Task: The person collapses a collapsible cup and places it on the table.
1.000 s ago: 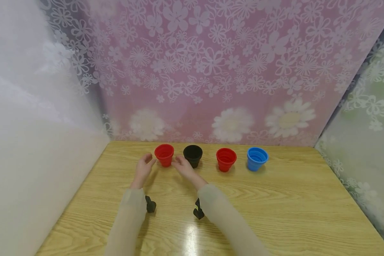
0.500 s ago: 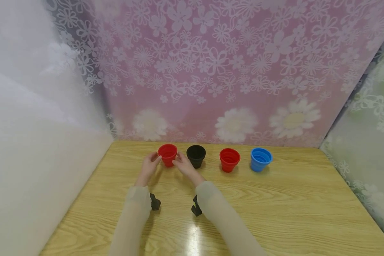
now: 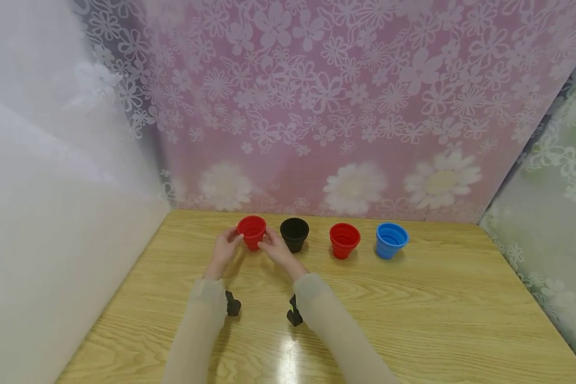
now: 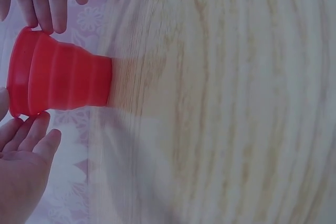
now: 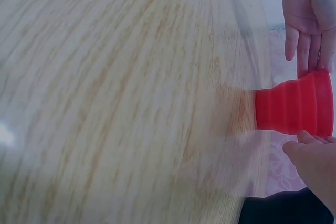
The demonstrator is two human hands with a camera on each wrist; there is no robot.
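Note:
At the back left of the table, a ribbed red cup (image 3: pixel 252 233) stands upright with its mouth up. My left hand (image 3: pixel 224 249) holds its left side near the rim, thumb toward the front. From the opposite side my right hand (image 3: pixel 277 250) holds the same cup, fingertips on its wall. In the left wrist view the red cup (image 4: pixel 68 74) appears sideways between both hands, its base at the tabletop. The right wrist view shows the cup (image 5: pixel 296 106) too, with the left hand (image 5: pixel 310 19) above and the right hand (image 5: pixel 315 163) below.
Right of the held cup stand a black cup (image 3: pixel 295 234), a second red cup (image 3: pixel 344 240) and a blue cup (image 3: pixel 391 240), all upright in a row. The wooden table (image 3: pixel 413 320) meets a flowered pink backdrop (image 3: pixel 288 133) behind and a white wall (image 3: pixel 67 213) at left.
Both hands, apart from the left red cup a second ago, have closed in from either side and now hold it. The head view has shifted slightly; the cups keep their places.

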